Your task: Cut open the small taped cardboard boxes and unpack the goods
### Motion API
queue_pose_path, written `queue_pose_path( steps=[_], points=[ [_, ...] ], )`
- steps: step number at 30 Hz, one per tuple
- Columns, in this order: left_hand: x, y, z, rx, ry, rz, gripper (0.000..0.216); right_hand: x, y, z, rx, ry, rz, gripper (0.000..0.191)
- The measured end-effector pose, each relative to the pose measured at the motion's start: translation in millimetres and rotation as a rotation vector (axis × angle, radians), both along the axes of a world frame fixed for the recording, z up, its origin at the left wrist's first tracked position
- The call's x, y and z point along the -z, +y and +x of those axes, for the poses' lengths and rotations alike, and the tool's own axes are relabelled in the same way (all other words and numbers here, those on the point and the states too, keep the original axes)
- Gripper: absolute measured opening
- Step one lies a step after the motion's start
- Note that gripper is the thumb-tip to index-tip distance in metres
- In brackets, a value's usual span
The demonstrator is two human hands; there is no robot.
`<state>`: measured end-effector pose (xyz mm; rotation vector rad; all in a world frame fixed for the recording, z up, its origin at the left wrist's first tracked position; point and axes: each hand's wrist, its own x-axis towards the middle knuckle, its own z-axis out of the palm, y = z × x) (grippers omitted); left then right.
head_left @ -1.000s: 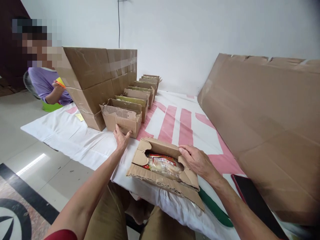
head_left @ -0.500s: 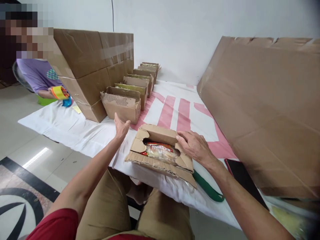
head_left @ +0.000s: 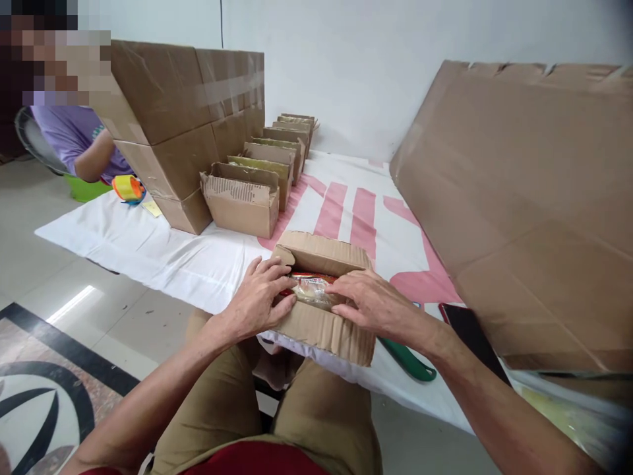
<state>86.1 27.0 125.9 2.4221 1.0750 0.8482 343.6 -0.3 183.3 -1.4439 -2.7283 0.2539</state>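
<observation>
Spanning the open box (head_left: 324, 333) at the near edge of the table (head_left: 212, 270), your left hand (head_left: 262, 290) and right hand (head_left: 370, 300) sit on opposite ends, thumbs parted from fingers; can't tell if either grips anything. Packet (head_left: 311, 287) inside. Green strip (head_left: 415, 368) and dark slab (head_left: 469, 333) near right forearm (head_left: 475, 386); large cardboard (head_left: 534, 185) right; stacked cartons (head_left: 163, 92), box row (head_left: 240, 204) ahead-left.

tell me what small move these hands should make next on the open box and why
Probably press the plastic-wrapped contents down gently: the left hand and right hand are at opposite ends of the open box, fingers at the opening, and its far long flap is unfolded, so settling things first seems sensible.
</observation>
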Motion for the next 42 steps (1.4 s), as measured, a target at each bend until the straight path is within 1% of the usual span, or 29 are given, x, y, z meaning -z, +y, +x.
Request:
queue_pose_path(
  steps=[3,6,8,10,12,15,17,19,22,24,26,27,29,30,31,32,33,35,37,38,39,40,41,42],
  points=[
    [15.6,-5.1,1.1,-0.038,-0.083,0.042,0.034,3.6,-2.8,-5.2,0.052,-0.06,0.018,0.02],
    [26.6,-10.8,5.0,-0.105,-0.192,0.087,0.05,9.1,-4.8,-9.6,0.129,-0.084,0.052,0.025],
    [31.6,-13.7,8.2,-0.163,-0.267,0.095,0.062,12.7,-5.3,-10.3,0.177,-0.048,0.075,0.028],
    [34.7,-15.4,11.3,-0.2,-0.348,0.068,0.069,15.6,-4.8,-8.7,0.226,0.029,0.101,0.03],
    [36.0,-16.3,14.1,-0.233,-0.436,0.009,0.073,17.4,-3.3,-4.9,0.287,0.16,0.122,0.031],
    [35.2,-16.8,17.9,-0.318,-0.548,-0.129,0.085,19.7,-1.1,2.9,0.391,0.424,0.119,0.028],
    [33.3,-16.9,20.5,-0.374,-0.587,-0.221,0.094,21.8,-0.2,7.8,0.466,0.611,0.086,0.026],
    [31.0,-16.8,22.9,-0.4,-0.594,-0.274,0.097,23.8,0.6,11.4,0.536,0.809,0.034,0.025],
    [29.3,-15.7,26.2,-0.427,-0.585,-0.264,0.097,21.3,3.9,15.0,0.642,1.137,-0.06,0.024],
    [29.6,-14.8,27.3,-0.431,-0.569,-0.254,0.098,12.9,8.2,17.8,0.703,1.351,-0.058,0.025],
    [29.1,-15.6,26.9,-0.454,-0.541,-0.228,0.098,-1.5,13.1,21.5,0.728,1.527,0.011,0.026],
    [27.6,-17.3,26.1,-0.48,-0.529,-0.186,0.097,-10.3,15.2,23.4,0.724,1.592,0.067,0.026],
    [20.0,-24.0,24.0,-0.542,-0.536,-0.043,0.093,-29.1,16.8,26.0,0.704,1.652,0.195,0.023],
    [13.7,-28.9,23.3,-0.554,-0.566,0.03,0.09,-37.9,16.0,25.7,0.689,1.641,0.271,0.02],
    [5.8,-34.4,23.1,-0.534,-0.612,0.076,0.086,-45.7,13.9,23.6,0.67,1.595,0.353,0.017],
    [-3.4,-40.0,23.8,-0.485,-0.675,0.081,0.083,-51.8,10.3,19.3,0.649,1.512,0.439,0.014],
    [-13.4,-45.1,25.6,-0.416,-0.754,0.043,0.081,-56.1,5.3,12.4,0.623,1.395,0.532,0.013],
    [-33.6,-51.9,32.1,-0.224,-0.935,-0.134,0.084,-58.5,-9.1,-9.7,0.517,1.086,0.744,0.014],
    [-50.6,-53.1,40.0,-0.029,-1.137,-0.354,0.088,-53.8,-28.5,-38.9,0.302,0.755,0.921,0.015],
    [-57.0,-52.1,42.9,0.044,-1.237,-0.45,0.086,-50.2,-39.2,-53.4,0.158,0.614,0.958,0.016],
    [-61.8,-50.5,44.6,0.087,-1.331,-0.524,0.081,-46.6,-49.8,-66.0,0.018,0.511,0.944,0.015],
    [-65.0,-48.7,44.5,0.1,-1.414,-0.573,0.075,-44.0,-59.6,-75.3,-0.103,0.453,0.898,0.014],
    [-66.9,-47.1,42.4,0.092,-1.481,-0.605,0.069,-43.0,-67.7,-80.4,-0.186,0.436,0.848,0.014],
    [-67.9,-45.7,38.6,0.08,-1.524,-0.63,0.064,-43.9,-73.4,-81.0,-0.22,0.452,0.818,0.013]
  ],
)
